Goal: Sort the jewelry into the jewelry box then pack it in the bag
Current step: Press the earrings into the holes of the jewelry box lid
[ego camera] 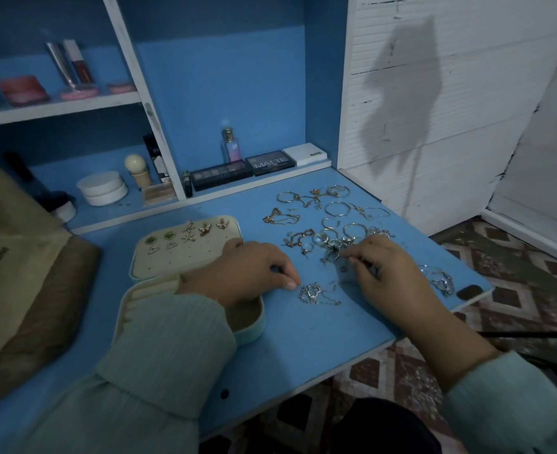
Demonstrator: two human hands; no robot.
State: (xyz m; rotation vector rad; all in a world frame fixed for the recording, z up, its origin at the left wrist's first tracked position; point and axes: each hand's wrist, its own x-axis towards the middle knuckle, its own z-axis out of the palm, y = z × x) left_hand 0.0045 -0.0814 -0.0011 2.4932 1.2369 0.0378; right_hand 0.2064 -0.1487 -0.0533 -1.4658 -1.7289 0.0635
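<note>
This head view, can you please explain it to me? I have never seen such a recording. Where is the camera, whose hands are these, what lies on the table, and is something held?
There is no machine here. A person wears one wide-angle camera on the head, so you look forward and down at that person's own two hands.

On the blue table lies an open jewelry box; small earrings are pinned in its lid. To its right, loose rings and chains are spread out. A beige bag stands at the left.

The left hand rests over the box, fingers curled, fingertips near a silver chain. The right hand seems to pinch a small piece at the pile's edge; the picture is too dim to name it.
</note>
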